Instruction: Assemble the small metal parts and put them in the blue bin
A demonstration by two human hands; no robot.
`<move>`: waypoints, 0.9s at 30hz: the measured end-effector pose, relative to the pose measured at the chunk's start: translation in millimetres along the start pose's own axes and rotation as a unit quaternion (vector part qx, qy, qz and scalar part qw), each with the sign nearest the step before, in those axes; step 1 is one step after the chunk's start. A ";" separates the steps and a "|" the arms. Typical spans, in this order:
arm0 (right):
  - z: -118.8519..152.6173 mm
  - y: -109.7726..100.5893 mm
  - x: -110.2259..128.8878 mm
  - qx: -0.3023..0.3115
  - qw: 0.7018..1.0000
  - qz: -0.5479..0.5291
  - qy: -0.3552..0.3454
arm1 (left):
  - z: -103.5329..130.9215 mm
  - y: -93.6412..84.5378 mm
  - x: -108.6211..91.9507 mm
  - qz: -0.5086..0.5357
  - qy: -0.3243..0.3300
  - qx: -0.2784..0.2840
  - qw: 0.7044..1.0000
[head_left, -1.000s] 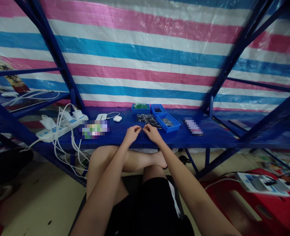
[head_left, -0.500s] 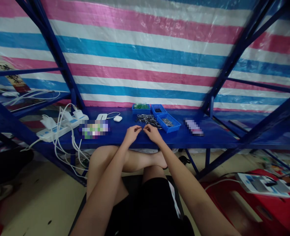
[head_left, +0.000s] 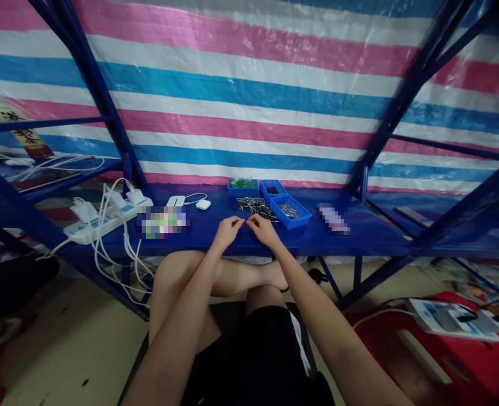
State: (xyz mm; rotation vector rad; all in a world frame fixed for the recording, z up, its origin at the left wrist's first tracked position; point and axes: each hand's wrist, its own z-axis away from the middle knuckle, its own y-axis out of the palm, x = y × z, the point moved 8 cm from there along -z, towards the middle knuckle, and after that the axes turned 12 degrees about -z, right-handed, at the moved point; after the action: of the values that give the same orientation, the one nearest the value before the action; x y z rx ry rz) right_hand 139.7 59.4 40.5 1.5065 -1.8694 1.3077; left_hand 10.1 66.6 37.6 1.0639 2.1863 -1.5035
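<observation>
Pinching at something tiny, left hand (head_left: pixel 227 230) and right hand (head_left: pixel 261 228) meet fingertip to fingertip on the blue surface (head_left: pixel 371 234), fingers curled — the part itself too small to make out. Loose metal pins (head_left: pixel 252 205) lie just beyond. Against a second ago, almost nothing has shifted — fine work in place.

Blue metal shelf board (head_left: pixel 371 234), front edge facing the seated person. On it, left to right: white power strips (head_left: pixel 105 217) with plugged-in chargers and white cables spilling over the edge; a blurred flat item (head_left: pixel 163 221); a small white device (head_left: pixel 202 204) with a thin cord. Near the back, a green-filled bin (head_left: pixel 242 185) and two more blue bins (head_left: pixel 283 204), with a loose heap of small metal pins (head_left: pixel 252 205) beside them. Both hands rest on the board just in front of the heap.
</observation>
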 end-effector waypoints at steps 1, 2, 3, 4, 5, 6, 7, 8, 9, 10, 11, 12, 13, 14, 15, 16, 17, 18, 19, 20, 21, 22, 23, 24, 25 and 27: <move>0.0 -0.1 -0.7 -0.001 1.000 -0.001 0.002 | -0.4 0.4 0.9 0.008 -0.002 -0.002 1.000; -0.1 -0.1 -1.5 -0.002 1.000 -0.002 0.005 | -0.8 0.9 1.7 0.018 -0.004 -0.004 1.000; -0.2 0.0 -2.4 -0.003 1.000 -0.005 0.007 | -1.2 1.5 2.6 0.029 -0.005 -0.005 1.000; -0.3 0.1 -3.3 -0.004 1.000 -0.007 0.009 | -1.6 2.1 3.3 0.039 -0.006 -0.004 0.999; -0.4 0.2 -4.0 -0.004 1.000 -0.010 0.010 | -1.9 2.7 3.8 0.047 -0.007 -0.003 0.999; -0.5 0.3 -4.4 -0.005 1.000 -0.012 0.010 | -2.0 3.1 4.2 0.052 -0.008 -0.001 0.999; -0.6 0.2 -4.6 -0.006 1.000 -0.013 0.009 | -2.1 3.2 4.4 0.055 -0.008 0.000 0.998; -0.6 0.0 -4.5 -0.008 1.000 -0.014 0.007 | -2.0 2.8 4.3 0.056 -0.007 0.000 0.998; -0.6 -0.3 -4.1 -0.009 1.000 -0.015 0.005 | -1.8 2.0 4.1 0.055 -0.006 -0.002 0.998; -0.6 -0.5 -3.6 -0.009 1.000 -0.014 0.002 | -1.5 0.8 3.7 0.051 -0.006 -0.005 0.999; -0.5 -0.7 -3.1 -0.010 1.000 -0.014 0.001 | -1.1 -0.4 3.1 0.045 -0.004 -0.008 0.999; -0.5 -0.8 -2.8 -0.010 1.000 -0.014 0.000 | -0.8 -1.5 2.2 0.039 -0.002 -0.010 0.999; -0.4 -0.8 -2.6 -0.009 1.000 -0.014 0.000 | -0.5 -2.5 1.3 0.034 0.000 -0.011 0.999; -0.4 -0.7 -2.6 -0.007 1.000 -0.014 0.000 | -0.3 -3.3 0.5 0.031 0.002 -0.012 0.999; -0.4 -0.7 -2.5 -0.007 1.000 -0.015 0.000 | -0.2 -3.7 -0.1 0.033 0.002 -0.012 0.999; -0.4 -0.7 -2.5 -0.007 1.000 -0.015 -0.001 | -0.2 -3.9 -0.3 0.037 0.001 -0.012 0.999; -0.4 -0.8 -2.4 -0.007 1.000 -0.015 -0.002 | -0.2 -4.0 -0.2 0.042 -0.001 -0.012 0.999; -0.4 -0.8 -2.3 -0.006 1.000 -0.014 -0.003 | -0.3 -3.9 0.0 0.049 -0.003 -0.012 0.999; -0.4 -0.8 -2.1 -0.006 1.000 -0.013 -0.004 | -0.5 -3.6 0.2 0.056 -0.004 -0.012 0.998; -0.4 -0.8 -2.0 -0.007 1.000 -0.013 -0.005 | -0.6 -3.3 0.3 0.061 -0.003 -0.011 0.998; -0.4 -0.7 -2.0 -0.006 1.000 -0.012 -0.005 | -0.7 -2.9 0.5 0.067 -0.002 -0.011 0.998; -0.4 -0.4 -2.2 -0.005 1.000 -0.012 -0.004 | -0.7 -2.7 0.5 0.071 0.000 -0.012 0.997; -0.3 -0.2 -2.3 -0.004 1.000 -0.011 -0.002 | -0.7 -2.6 0.7 0.075 0.001 -0.012 0.997; -0.3 0.0 -2.5 -0.003 1.000 -0.010 -0.001 | -0.7 -2.5 0.8 0.078 0.002 -0.014 0.997; -0.4 0.1 -2.5 -0.003 1.000 -0.009 0.000 | -0.7 -2.5 0.9 0.080 0.003 -0.015 0.997; -0.4 0.2 -2.3 -0.002 1.000 -0.007 -0.001 | -0.8 -2.6 0.9 0.082 0.005 -0.017 0.997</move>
State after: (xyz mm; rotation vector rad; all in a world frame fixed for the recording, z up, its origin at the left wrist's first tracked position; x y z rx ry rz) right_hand 140.2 61.0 38.8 1.5168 -1.8576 1.2952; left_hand 7.8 67.2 39.2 1.2088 2.0686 -1.3870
